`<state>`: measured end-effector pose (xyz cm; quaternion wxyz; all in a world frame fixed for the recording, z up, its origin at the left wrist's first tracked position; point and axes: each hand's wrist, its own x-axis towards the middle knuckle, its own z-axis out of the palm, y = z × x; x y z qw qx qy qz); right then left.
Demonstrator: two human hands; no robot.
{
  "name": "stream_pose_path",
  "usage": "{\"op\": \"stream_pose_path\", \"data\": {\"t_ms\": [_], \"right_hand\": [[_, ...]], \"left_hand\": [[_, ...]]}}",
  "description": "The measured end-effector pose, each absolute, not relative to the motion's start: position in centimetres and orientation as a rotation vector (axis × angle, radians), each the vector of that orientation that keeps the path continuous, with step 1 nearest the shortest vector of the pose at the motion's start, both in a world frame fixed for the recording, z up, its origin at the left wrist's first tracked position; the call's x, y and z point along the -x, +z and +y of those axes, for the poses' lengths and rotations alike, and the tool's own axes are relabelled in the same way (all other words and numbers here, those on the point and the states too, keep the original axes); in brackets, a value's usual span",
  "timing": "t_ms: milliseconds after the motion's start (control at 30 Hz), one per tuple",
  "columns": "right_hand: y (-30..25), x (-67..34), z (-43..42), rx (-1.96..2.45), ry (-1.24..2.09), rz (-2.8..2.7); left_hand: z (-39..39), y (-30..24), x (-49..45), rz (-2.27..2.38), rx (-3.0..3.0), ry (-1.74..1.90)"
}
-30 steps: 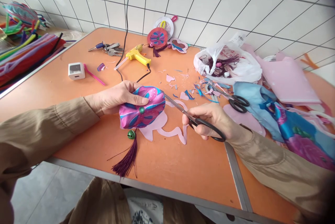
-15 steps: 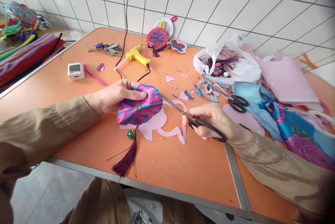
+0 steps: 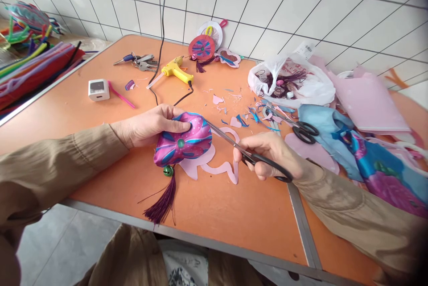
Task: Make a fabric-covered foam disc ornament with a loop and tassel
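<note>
My left hand [image 3: 169,122] pinches a pink, purple and blue satin pouch [image 3: 167,150] by its upper edge, thumb on top. A green bead sits at the pouch's middle. Below it hang a green bell [image 3: 168,171] and a dark purple tassel [image 3: 162,203]. My right hand [image 3: 270,154] grips black-handled scissors [image 3: 249,154], whose blade tips reach the pouch's upper right edge; whether they touch the cloth I cannot tell. Under the pouch a pale pink cut-out [image 3: 192,170] lies on the table, with a curved pink offcut [image 3: 230,172] beside it.
A yellow glue gun [image 3: 177,71] with its cord, keys [image 3: 145,62] and a white charger [image 3: 99,90] lie behind my left hand. Toward the right are scraps [image 3: 236,122], a second pair of scissors [image 3: 304,132], a white plastic bag [image 3: 321,85] and blue fabric [image 3: 334,130].
The pouch and my left hand have shifted slightly right and down, covering more of the pink cut-out. My right hand with the scissors has hardly moved.
</note>
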<state>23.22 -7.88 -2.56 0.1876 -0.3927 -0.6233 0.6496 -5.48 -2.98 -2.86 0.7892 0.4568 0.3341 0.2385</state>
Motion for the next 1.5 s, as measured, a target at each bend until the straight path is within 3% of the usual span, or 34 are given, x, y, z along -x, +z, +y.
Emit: {"op": "stream_pose_path", "data": {"t_ms": [1300, 1500], "right_hand": [[-3.3, -23.0, -8.0, 1.021, 1.895, -1.658], [-4.6, -23.4, -7.3, 0.849, 1.904, -1.711]], "left_hand": [[-3.6, -2.8, 4.9, 0.639, -0.854, 0.479], [-3.6, -2.9, 5.0, 0.629, -0.853, 0.474]]}}
